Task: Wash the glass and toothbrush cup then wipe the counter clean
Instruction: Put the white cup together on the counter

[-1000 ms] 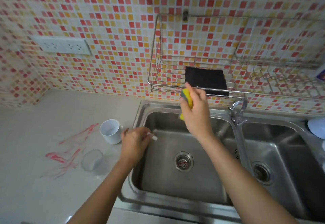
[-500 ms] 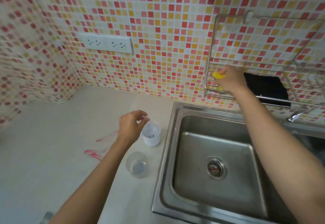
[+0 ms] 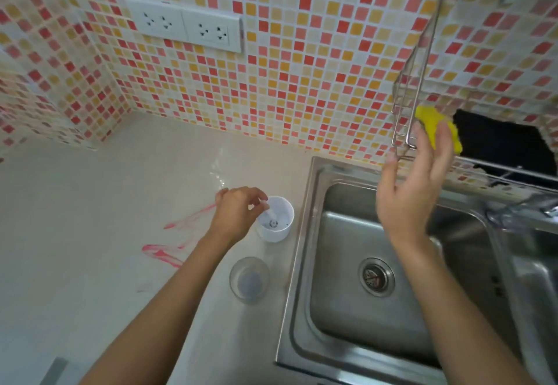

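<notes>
The left hand [image 3: 238, 212] pinches a small white stick over the round white plastic toothbrush cup [image 3: 275, 218] directly beneath its fingertips, the clear drinking glass [image 3: 249, 279] just nearer, while the open, empty right hand [image 3: 413, 185] hovers beside the yellow sponge [image 3: 434, 122], farther off.

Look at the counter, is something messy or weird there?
Yes. Red streaks are smeared across the pale counter, left of the white cup and the clear glass. They look like a spill that nobody has wiped. Both cups stand upright, and nothing looks broken.
</notes>
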A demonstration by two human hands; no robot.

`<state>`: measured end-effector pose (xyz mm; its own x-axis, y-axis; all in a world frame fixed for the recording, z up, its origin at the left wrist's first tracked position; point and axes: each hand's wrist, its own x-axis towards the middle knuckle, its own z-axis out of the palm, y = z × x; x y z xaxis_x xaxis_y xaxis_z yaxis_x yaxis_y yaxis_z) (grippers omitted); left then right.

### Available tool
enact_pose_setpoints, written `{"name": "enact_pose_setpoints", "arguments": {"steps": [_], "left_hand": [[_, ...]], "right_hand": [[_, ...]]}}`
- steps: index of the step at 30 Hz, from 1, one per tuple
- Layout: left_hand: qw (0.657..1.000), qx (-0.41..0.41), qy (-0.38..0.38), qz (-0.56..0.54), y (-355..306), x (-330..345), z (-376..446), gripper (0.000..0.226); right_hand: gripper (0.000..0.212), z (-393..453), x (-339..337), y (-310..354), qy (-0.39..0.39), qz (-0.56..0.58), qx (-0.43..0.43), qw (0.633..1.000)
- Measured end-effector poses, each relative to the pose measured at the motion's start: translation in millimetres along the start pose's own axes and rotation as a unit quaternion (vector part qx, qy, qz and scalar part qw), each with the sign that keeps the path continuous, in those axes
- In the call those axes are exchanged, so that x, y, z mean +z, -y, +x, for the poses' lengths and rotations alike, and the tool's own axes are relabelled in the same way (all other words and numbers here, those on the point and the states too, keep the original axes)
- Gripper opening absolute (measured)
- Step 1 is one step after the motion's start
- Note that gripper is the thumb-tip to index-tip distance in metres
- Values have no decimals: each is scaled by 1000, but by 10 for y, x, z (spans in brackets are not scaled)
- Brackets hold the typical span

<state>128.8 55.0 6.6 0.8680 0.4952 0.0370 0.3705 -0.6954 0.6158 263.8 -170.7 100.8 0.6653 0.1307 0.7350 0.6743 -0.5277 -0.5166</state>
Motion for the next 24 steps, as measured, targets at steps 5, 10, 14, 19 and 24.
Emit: {"name": "enact_pose_setpoints", "arguments": {"steps": [5,10,14,19,24], "left_hand": [[999,10,37,14,95,40,47,13],[999,30,40,12,145,51,78,12],[997,55,54,13,30,100,100,13],[995,76,60,31,-42,204,131,14],[993,107,52,16,85,133,35,20]], "right_hand": [[50,-849,264,136,207,52,33,976],[88,-1199,721,0,538,84,133,828],[86,-1284,961,-16,521,172,207,810],[89,-1375,1091,-31,495,164,262,812],[82,-1389,1059,7,470,175,290,815]]}}
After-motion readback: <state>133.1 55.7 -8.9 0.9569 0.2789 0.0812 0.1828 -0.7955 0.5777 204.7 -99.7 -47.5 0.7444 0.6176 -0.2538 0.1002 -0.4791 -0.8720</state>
